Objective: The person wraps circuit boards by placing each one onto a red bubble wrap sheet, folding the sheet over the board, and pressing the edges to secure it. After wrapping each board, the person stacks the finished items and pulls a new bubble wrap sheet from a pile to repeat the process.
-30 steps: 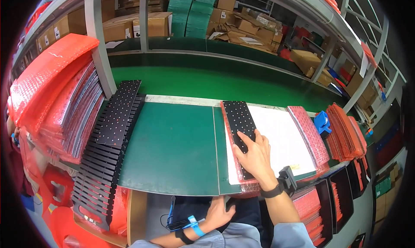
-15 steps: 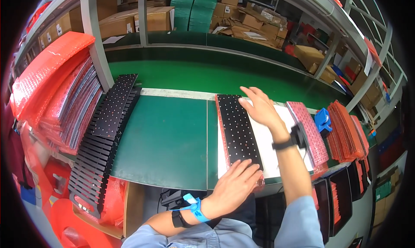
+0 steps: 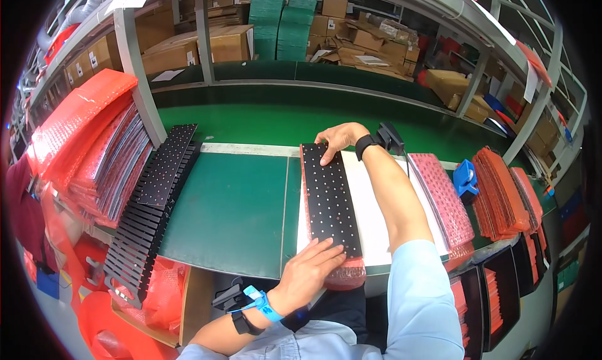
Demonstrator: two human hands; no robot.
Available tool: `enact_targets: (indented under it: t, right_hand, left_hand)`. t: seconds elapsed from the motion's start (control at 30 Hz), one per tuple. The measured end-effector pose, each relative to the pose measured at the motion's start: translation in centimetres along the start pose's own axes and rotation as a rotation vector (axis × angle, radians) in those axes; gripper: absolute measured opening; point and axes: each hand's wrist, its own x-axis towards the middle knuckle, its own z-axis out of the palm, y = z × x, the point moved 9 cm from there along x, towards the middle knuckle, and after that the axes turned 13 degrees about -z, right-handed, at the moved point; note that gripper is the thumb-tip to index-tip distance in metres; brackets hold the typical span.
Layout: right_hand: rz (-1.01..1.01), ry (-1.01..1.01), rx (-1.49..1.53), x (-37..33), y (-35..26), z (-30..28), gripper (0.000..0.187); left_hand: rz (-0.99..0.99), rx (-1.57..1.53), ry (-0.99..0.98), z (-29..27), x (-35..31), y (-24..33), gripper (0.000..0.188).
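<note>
A long black panel dotted with small pale points (image 3: 330,200) lies lengthwise on red bubble wrap (image 3: 346,278), over a white sheet (image 3: 370,212) on the bench. At its near end my left hand (image 3: 307,273) rests with fingers stretched flat on the surface. My right hand (image 3: 340,140) is closed on the far end, thumb on top and fingers bent over the far edge. The undersides of those fingers are hidden. To the left, a similar dotted panel (image 3: 168,165) rests on a slotted black rack (image 3: 141,238).
Stacked red bubble-wrapped pieces (image 3: 103,153) stand far left. A pink bubble-wrapped stack (image 3: 442,200), a blue tape dispenser (image 3: 464,179) and red bubble bags (image 3: 498,197) line the right. Beyond the bench runs a green conveyor belt (image 3: 269,118); a metal post (image 3: 135,71) rises at left.
My right hand has come down from above the panel onto its far end and closed there. My left hand stays on the near end. The view has shifted slightly.
</note>
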Motion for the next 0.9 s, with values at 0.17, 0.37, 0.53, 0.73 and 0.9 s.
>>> enact_targets:
  t: [0.17,0.37,0.53,0.73,0.9]
  right_hand:
    - [0.011,0.077,-0.178,-1.5,-2.0,-1.7,0.081]
    - [-0.156,0.174,-0.211,-5.3,-5.5,-4.8,0.082]
    - [-0.322,0.686,-0.362,-15.7,-14.7,-11.0,0.064]
    - [-0.476,1.177,-0.900,-24.5,-22.6,1.6,0.031]
    - [-0.360,1.021,-0.843,-22.1,-17.4,10.8,0.027]
  left_hand:
    - [0.000,-0.002,0.005,0.0,-0.2,0.0,0.033]
    - [0.036,-0.038,-0.027,0.6,-1.0,0.8,0.032]
    - [-0.019,0.084,-0.009,1.0,-0.4,1.2,0.030]
    - [0.026,0.077,-0.006,2.1,0.7,1.5,0.029]
    - [0.023,-0.034,-0.032,2.6,0.7,3.0,0.025]
